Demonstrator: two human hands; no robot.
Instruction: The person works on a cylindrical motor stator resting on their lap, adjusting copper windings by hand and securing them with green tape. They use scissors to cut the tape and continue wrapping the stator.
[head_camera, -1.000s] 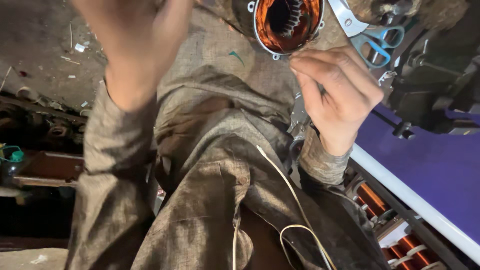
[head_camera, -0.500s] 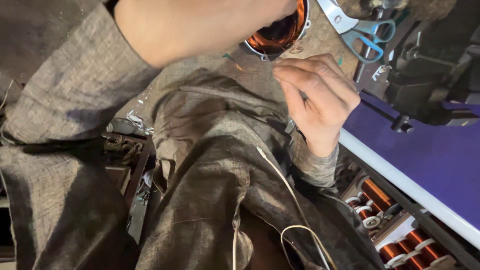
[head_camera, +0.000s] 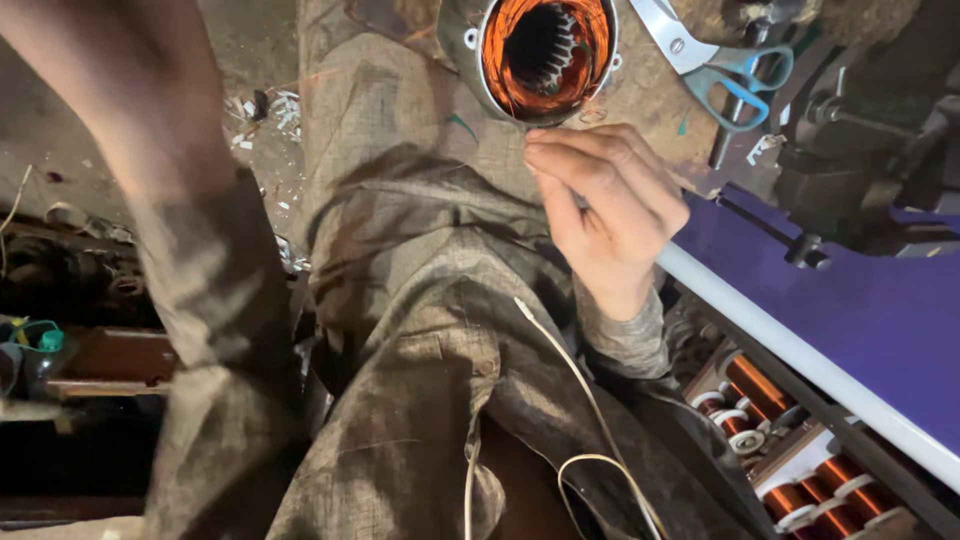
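a: landmark is the stator (head_camera: 545, 55), a round metal shell packed with copper windings, toothed core showing in its bore; it sits at the top of the view on the person's lap, on grey cloth.

b: right hand?

a: right hand (head_camera: 605, 215) lies just below the stator, fingers curled in together, fingertips (head_camera: 545, 150) at the shell's lower rim; whether they pinch a wire there i cannot tell; nothing large is held.

b: left hand?

a: the left forearm, in a grey sleeve (head_camera: 215, 300), crosses well left of the stator and is blurred; the hand itself runs out past the top edge; its state cannot be told.

b: surroundings?

a: scissors (head_camera: 740, 80) with blue handles lie right of the stator, beside a white metal strip (head_camera: 665, 30); a white cord (head_camera: 580, 400) trails down the lap below the stator; copper wire spools (head_camera: 760, 385) stand in a row far below and right of it, under a purple panel (head_camera: 840, 300) edged by a white bar (head_camera: 760, 325); paper scraps (head_camera: 270, 110) lie on the floor left of the stator; a green-capped bottle (head_camera: 35, 350) sits far down-left.
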